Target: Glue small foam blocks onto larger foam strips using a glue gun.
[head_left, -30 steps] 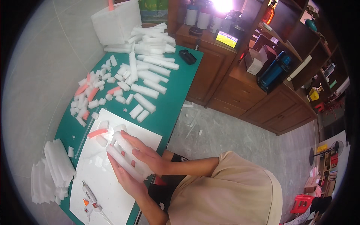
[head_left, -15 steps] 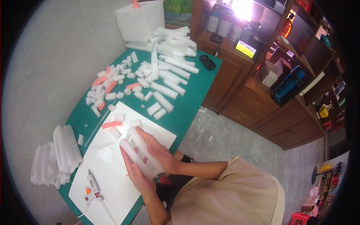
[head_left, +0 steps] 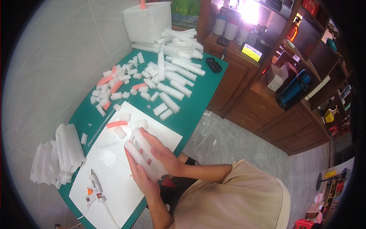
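Observation:
Between my two palms is a white foam frame (head_left: 142, 145), built of long strips with gaps between them. My left hand (head_left: 143, 177) presses along its left side, fingers stretched up the strip. From the right, my right hand (head_left: 166, 156) closes on the other strip, with some fingertips showing through the gap. The frame is tilted above the near right edge of a white board (head_left: 110, 175). Just beyond it on the board lie short white foam pieces (head_left: 120, 132) and a pink foam strip (head_left: 116, 124).
A glue gun (head_left: 96, 185) with its cord rests on the board. Several foam offcuts (head_left: 126, 76) and long foam strips (head_left: 173, 89) cover the green table mat (head_left: 194, 110). Bundled foam (head_left: 68, 149) stands at left, a white foam box (head_left: 146, 24) at the far end. Wooden cabinets (head_left: 244, 95) line the right.
The whole view has shifted slightly. Both hands keep the foam frame in nearly the same hold and place over the board.

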Tool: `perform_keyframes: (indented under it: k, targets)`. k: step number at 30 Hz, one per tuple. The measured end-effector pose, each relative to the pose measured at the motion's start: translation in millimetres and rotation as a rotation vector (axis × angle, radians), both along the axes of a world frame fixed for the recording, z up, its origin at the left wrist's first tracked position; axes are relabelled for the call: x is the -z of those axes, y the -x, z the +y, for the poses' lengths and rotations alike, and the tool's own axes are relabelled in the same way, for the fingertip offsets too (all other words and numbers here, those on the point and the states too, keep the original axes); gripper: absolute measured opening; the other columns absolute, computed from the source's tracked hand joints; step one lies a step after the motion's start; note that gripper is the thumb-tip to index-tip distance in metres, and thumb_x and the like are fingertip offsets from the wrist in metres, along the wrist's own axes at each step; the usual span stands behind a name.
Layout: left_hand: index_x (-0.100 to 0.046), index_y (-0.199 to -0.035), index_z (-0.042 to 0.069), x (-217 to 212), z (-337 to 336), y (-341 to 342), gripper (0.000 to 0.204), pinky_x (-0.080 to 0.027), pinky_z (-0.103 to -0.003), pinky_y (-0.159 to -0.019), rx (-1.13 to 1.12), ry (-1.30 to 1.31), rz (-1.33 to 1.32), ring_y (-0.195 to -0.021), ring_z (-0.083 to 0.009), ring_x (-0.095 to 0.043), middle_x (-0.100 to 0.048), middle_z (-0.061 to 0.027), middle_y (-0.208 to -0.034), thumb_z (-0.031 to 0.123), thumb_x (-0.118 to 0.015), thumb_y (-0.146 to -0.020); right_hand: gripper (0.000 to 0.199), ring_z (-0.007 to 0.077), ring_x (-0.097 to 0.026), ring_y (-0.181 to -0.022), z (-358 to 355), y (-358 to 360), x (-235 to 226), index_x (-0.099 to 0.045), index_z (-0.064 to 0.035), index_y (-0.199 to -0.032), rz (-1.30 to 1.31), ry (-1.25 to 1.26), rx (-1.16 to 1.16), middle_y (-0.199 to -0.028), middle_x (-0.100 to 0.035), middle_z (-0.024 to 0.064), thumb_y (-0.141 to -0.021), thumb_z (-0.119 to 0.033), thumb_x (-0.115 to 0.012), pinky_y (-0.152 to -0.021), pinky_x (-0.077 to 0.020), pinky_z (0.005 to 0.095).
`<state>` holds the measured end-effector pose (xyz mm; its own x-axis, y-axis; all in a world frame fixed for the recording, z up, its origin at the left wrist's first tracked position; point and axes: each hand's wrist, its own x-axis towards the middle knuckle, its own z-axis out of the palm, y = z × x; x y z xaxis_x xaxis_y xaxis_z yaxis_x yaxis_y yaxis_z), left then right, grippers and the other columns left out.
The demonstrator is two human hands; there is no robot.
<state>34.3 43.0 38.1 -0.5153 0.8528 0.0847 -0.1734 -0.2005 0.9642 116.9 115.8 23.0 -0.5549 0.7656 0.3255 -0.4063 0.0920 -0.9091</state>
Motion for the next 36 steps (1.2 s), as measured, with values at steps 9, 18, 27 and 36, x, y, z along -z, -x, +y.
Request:
perform_keyframes:
  k: [9,18,27,36]
  targets:
    - [-0.019,-0.152,0.006,-0.5,-2.7,0.7,0.064,-0.031,-0.040,-0.107,0.009,0.008,0.015,-0.136,-0.0270,-0.033,-0.027,-0.0102,-0.154,0.033,-0.034,-0.096,0.061,0.0255,-0.008,-0.146,-2.1,1.4,1.9,-0.015,0.0023,-0.149,-0.015,-0.004,0.002,-0.158,-0.011,0.0140,-0.101,-0.029,-0.035,-0.117,-0.0078,0.0353]
    - [-0.018,-0.152,0.006,-0.7,-5.5,6.4,0.064,-0.030,-0.040,-0.108,-0.005,0.003,0.013,-0.136,-0.0278,-0.032,-0.026,-0.0101,-0.154,0.033,-0.034,-0.097,0.061,0.0260,-0.009,-0.146,-7.6,4.9,-6.2,-0.015,0.0022,-0.150,0.035,0.078,-0.041,-0.158,-0.012,0.0141,-0.101,-0.030,-0.034,-0.117,-0.0084,0.0356]
    - [-0.017,-0.152,0.003,1.5,4.2,-0.5,0.072,-0.036,-0.040,-0.103,-0.013,0.041,0.038,-0.133,-0.0286,-0.037,-0.027,-0.0156,-0.153,0.042,-0.036,-0.094,0.061,0.0258,-0.010,-0.146,1.1,-1.7,-0.2,-0.015,0.0027,-0.149,-0.021,0.024,0.020,-0.158,-0.014,0.0145,-0.102,-0.030,-0.033,-0.117,-0.0090,0.0353]
    - [-0.020,-0.151,0.003,17.2,-9.5,14.3,0.064,-0.034,-0.037,-0.105,-0.020,-0.096,-0.169,-0.135,-0.0240,-0.035,-0.028,-0.0114,-0.153,0.032,-0.042,-0.098,0.064,0.0258,-0.016,-0.144,-5.4,15.4,9.6,-0.021,0.0036,-0.148,-0.065,0.019,0.027,-0.157,-0.018,0.0148,-0.100,-0.036,-0.035,-0.117,-0.0098,0.0358]
